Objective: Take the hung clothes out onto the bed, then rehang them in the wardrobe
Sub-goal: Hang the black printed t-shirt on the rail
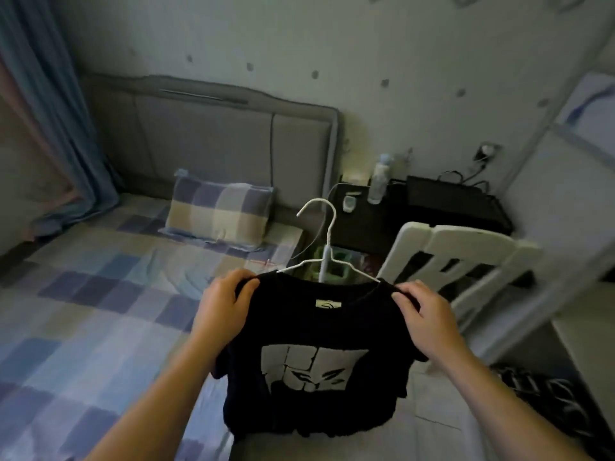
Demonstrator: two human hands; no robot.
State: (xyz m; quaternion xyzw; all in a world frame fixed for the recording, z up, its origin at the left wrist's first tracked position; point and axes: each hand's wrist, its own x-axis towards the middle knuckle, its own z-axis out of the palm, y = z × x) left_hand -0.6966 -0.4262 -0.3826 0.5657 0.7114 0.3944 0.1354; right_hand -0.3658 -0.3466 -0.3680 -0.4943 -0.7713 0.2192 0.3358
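A black T-shirt (316, 331) with a pale printed graphic hangs on a white wire hanger (327, 241), held up in the air beside the bed. My left hand (223, 307) grips the shirt's left shoulder, and my right hand (422, 314) pinches its right shoulder. The hanger's hook points up and away from me. The bed (93, 311), covered in a checked blue, purple and beige sheet, lies to the left and below. The wardrobe is not clearly in view.
A checked pillow (219, 214) leans by the grey padded headboard (213, 141). A dark bedside table (419, 211) carries a bottle (379, 181) and cables. A white plastic chair (462, 261) stands on the right. Blue curtains (50, 111) hang at the left.
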